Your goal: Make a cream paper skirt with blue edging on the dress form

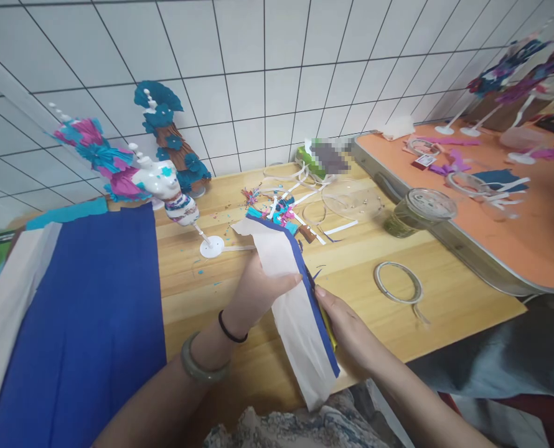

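My left hand [258, 289] is closed on a long strip of cream crepe paper [281, 249], its thumb pressing near the paper's right edge. A dark blue layer of crepe paper [307, 283] shows along that edge. My right hand [349, 323] grips a yellow-handled cutting tool [329, 330] with a dark blade lying against the blue edge. The fingers hide much of the tool, so I cannot tell whether it is scissors or a knife. Thin blue slivers [318, 274] lie by the blade. Left of the strip stands a small white mannequin [165, 180] on a round base.
Large blue crepe sheets [90, 311] cover the table's left side. Behind the mannequin stands a teal-and-brown dressed figure [172, 140]. Paper scraps [281, 208] lie beyond my hands. To the right are a tape roll [398, 283], a lidded jar [417, 211] and an orange-topped table [505, 230].
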Demonstrator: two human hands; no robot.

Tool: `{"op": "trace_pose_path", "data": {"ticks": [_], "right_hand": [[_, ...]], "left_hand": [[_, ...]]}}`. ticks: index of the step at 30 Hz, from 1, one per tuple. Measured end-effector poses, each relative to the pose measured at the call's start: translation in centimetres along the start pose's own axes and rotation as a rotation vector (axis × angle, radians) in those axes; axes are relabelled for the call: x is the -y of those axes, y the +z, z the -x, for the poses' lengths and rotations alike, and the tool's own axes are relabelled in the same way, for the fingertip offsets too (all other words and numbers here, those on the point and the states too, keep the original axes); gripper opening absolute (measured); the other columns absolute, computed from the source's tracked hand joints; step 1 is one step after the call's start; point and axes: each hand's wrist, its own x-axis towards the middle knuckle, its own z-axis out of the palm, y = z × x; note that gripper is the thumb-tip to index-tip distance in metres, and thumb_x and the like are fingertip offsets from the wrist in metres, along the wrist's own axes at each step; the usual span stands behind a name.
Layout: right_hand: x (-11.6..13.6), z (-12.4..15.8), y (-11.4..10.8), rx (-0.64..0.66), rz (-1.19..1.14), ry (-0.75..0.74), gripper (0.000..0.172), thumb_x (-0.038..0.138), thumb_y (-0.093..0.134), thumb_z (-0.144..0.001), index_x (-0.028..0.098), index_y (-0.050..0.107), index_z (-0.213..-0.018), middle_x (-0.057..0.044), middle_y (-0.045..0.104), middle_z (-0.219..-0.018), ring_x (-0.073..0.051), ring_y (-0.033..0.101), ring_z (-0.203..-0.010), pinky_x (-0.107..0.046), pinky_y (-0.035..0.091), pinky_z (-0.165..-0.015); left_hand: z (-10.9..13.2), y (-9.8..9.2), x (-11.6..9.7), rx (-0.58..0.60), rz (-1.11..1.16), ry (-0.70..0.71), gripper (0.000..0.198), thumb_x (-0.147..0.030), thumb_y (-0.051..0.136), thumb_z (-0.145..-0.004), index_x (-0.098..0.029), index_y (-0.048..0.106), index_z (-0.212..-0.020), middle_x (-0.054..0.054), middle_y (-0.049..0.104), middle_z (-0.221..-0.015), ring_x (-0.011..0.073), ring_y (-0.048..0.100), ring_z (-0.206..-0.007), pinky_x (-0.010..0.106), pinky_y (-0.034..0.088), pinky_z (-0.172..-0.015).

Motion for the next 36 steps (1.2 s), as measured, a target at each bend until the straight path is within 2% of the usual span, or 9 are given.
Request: {"op": "trace_pose_path", "data": {"ticks": [7, 11, 13, 16, 23, 36], "right_hand": [[0.03, -0.25, -0.25, -0.053, 0.036, 0.002, 0.047, 0.057, 0.040, -0.088, 0.023, 0.066, -0.108, -0.002, 0.062, -0.123, -0.024, 0.051, -0.119, -0.037, 0.035, -0.105], [0.14, -0.33, -0.40, -0.065, 0.047, 0.036, 0.050, 0.061, 0.041, -0.085, 0.020, 0.069, -0.094, -0.004, 0.072, -0.094, -0.026, 0.060, -0.103, -0.036, 0.045, -0.092], [0.28, -0.36, -0.34, -0.056, 0.045, 0.045, 0.050, 0.062, 0.040, -0.084, 0.020, 0.068, -0.088, -0.003, 0.072, -0.079, -0.026, 0.062, -0.094, -0.035, 0.049, -0.084], [0.43, -0.39, -0.16, -0.053, 0.031, 0.046, 0.049, 0.063, 0.041, -0.083, 0.021, 0.067, -0.083, -0.003, 0.068, -0.068, -0.025, 0.063, -0.085, -0.034, 0.050, -0.075], [0.49, -0.46, -0.05, -0.089, 0.013, 0.038, 0.046, 0.062, 0.043, -0.082, 0.022, 0.065, -0.080, -0.003, 0.066, -0.069, -0.024, 0.061, -0.079, -0.032, 0.049, -0.068], [0.54, -0.82, 0.09, -0.084, 0.087, -0.006, 0.048, 0.060, 0.038, -0.086, 0.021, 0.063, -0.077, -0.003, 0.065, -0.072, -0.025, 0.058, -0.087, -0.031, 0.047, -0.072]], "left_hand": [[0.03, -0.06, -0.16, 0.033, 0.054, -0.007, 0.049, -0.020, 0.077, -0.061, -0.017, 0.059, -0.107, 0.009, 0.065, -0.114, 0.0263, 0.060, -0.105, 0.038, 0.049, -0.089], [0.08, -0.12, -0.26, 0.057, 0.078, -0.028, 0.051, -0.019, 0.077, -0.060, -0.017, 0.058, -0.107, 0.009, 0.065, -0.115, 0.0262, 0.060, -0.106, 0.038, 0.049, -0.089], [0.15, -0.10, -0.29, 0.050, 0.068, -0.043, 0.050, -0.020, 0.077, -0.061, -0.017, 0.058, -0.107, 0.009, 0.065, -0.114, 0.0261, 0.060, -0.106, 0.038, 0.049, -0.089], [0.21, -0.05, -0.25, 0.028, 0.049, -0.052, 0.050, -0.020, 0.077, -0.061, -0.017, 0.058, -0.106, 0.009, 0.065, -0.114, 0.0266, 0.060, -0.106, 0.038, 0.049, -0.089], [0.23, 0.05, -0.10, 0.027, 0.034, -0.042, 0.049, -0.021, 0.078, -0.059, -0.017, 0.060, -0.104, 0.009, 0.066, -0.112, 0.0276, 0.060, -0.105, 0.039, 0.049, -0.088], [0.21, 0.10, 0.06, 0.020, 0.004, -0.015, 0.048, -0.019, 0.076, -0.062, -0.016, 0.059, -0.106, 0.009, 0.065, -0.115, 0.0263, 0.060, -0.106, 0.038, 0.048, -0.091]]}}
